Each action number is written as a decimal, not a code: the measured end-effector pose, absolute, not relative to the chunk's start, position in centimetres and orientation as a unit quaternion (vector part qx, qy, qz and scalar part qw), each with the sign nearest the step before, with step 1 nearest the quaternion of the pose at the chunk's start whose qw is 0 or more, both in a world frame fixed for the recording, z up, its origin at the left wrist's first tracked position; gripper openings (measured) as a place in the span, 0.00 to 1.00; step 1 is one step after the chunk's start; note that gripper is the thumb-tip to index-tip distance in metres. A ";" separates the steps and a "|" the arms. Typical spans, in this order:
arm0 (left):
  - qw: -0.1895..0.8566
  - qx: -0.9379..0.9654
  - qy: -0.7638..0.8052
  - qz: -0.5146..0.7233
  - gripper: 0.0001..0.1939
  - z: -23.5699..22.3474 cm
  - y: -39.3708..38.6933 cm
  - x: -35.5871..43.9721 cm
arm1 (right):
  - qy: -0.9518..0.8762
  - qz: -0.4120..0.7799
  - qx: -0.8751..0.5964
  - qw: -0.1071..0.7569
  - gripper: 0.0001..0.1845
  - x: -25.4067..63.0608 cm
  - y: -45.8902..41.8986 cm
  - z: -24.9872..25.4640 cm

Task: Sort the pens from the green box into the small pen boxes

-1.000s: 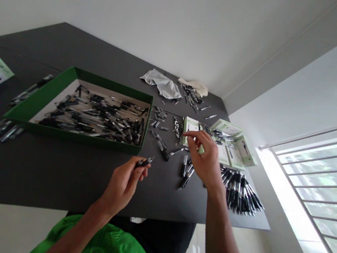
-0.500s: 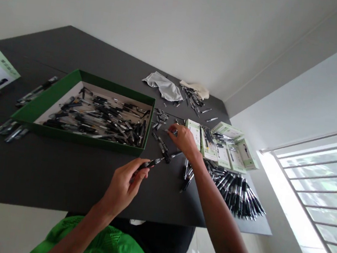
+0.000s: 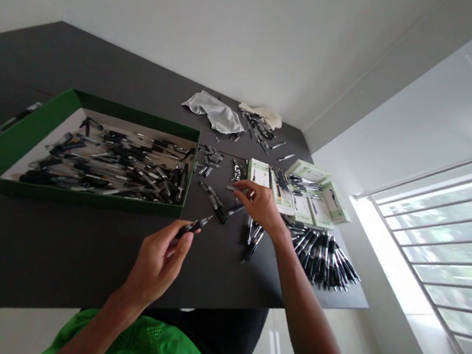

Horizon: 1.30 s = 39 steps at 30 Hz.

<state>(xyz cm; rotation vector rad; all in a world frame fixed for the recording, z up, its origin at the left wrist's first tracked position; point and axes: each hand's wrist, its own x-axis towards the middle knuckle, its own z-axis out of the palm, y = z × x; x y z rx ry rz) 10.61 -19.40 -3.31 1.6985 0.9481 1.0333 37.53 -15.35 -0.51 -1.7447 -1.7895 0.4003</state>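
Observation:
My left hand (image 3: 158,262) is raised over the black table (image 3: 82,256), shut on a short black-and-silver pen section (image 3: 193,227) with its tip pointing right. My right hand (image 3: 261,205) hangs over the loose pen parts, its index finger stretched towards a small pen piece (image 3: 229,187). I cannot tell whether those fingers hold that piece. Just below the right hand lies a dark pen barrel (image 3: 215,207). Beyond the fingers stand several green-and-white pen packaging cards (image 3: 297,201).
A green box (image 3: 88,199) full of black pens stands left of my hands. A bundle of black pens (image 3: 321,255) lies at right. Grey cloth (image 3: 213,112) and beige cloth (image 3: 262,113) lie at the far edge. A barred window (image 3: 437,240) is at right.
The whole scene has shifted left and slightly up in view. My left hand has turned the pen section, and my right hand has moved only a little.

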 end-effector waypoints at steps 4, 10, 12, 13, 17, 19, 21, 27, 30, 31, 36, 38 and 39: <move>0.438 0.693 0.392 0.417 0.11 -3.4 -19.3 10.7 | -0.682 0.140 -0.650 0.305 0.13 37.4 -15.7 -0.2; 0.446 0.694 0.393 0.406 0.11 -3.3 -19.4 10.6 | -0.606 -0.015 -0.724 0.329 0.12 43.3 -17.8 0.9; 0.451 0.694 0.390 0.404 0.12 -3.3 -19.4 10.6 | -0.602 -0.027 -0.731 0.319 0.11 44.6 -18.2 0.9; 0.452 0.694 0.388 0.403 0.12 -3.3 -19.4 10.7 | -0.615 -0.023 -0.724 0.311 0.11 44.7 -18.3 0.9; 0.462 0.694 0.392 0.388 0.12 -3.4 -19.4 10.8 | -0.698 -0.020 -0.679 0.226 0.09 42.0 -17.0 0.3; 0.466 0.694 0.396 0.380 0.12 -3.4 -19.4 10.8 | -0.711 -0.047 -0.686 0.149 0.09 40.1 -15.7 0.0; 0.469 0.693 0.396 0.379 0.13 -3.4 -19.5 10.6 | -0.706 -0.074 -0.700 0.077 0.10 38.8 -14.4 -0.2; 0.471 0.689 0.388 0.390 0.14 -3.4 -19.5 10.3 | -0.691 -0.075 -0.718 -0.022 0.10 38.0 -12.2 -0.9; 0.471 0.689 0.383 0.396 0.14 -3.4 -19.5 10.3 | -0.681 -0.072 -0.728 -0.040 0.10 37.9 -12.1 -1.0; 0.471 0.689 0.381 0.397 0.14 -3.3 -19.5 10.4 | -0.681 -0.069 -0.728 -0.047 0.10 37.8 -12.1 -1.0; 0.476 0.689 0.373 0.399 0.14 -3.2 -19.5 10.4 | -0.694 -0.055 -0.713 -0.078 0.08 37.1 -12.2 -0.3; 0.475 0.689 0.372 0.401 0.13 -3.2 -19.5 10.4 | -0.701 -0.053 -0.706 -0.091 0.09 36.8 -12.1 0.1; 0.474 0.690 0.372 0.402 0.13 -3.2 -19.5 10.4 | -0.704 -0.051 -0.702 -0.097 0.09 36.7 -12.0 0.3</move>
